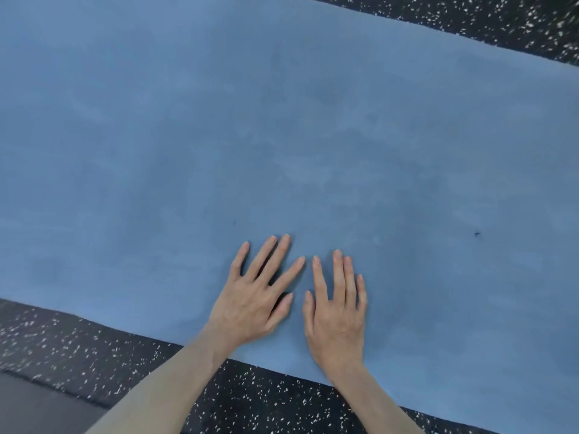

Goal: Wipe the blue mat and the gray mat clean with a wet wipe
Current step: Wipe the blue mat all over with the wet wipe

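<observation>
1. at the nearest edge of the view, a dark floor (94, 355) speckled with white flecks is seen, and a plain gray strip (40, 408) lies in the bottom left corner; whether this strip is the gray mat cannot be told.
2. two bare forearms are seen crossing the speckled floor from the bottom of the view toward the mat.
3. the left hand (260, 292) is laid palm down on the blue mat (282, 120), just inside its near edge, with the fingers straight and spread apart; nothing is held in it.
4. the right hand (336, 308) is laid flat just beside the left, also palm down on the mat, with the fingers straight and kept closer together; nothing is gripped by it.
5. the index fingertips of the two hands are brought near each other but are not seen touching.
6. beyond the hands, the blue mat is spread across most of the view, running slantwise, with faint lighter and darker patches on its surface.
7. a small dark speck (477, 234) is seen on the mat to the right of the hands, and a fainter one (234, 223) just beyond the left hand.
8. past the far edge of the mat, at the top right, the speckled floor is seen again.
</observation>
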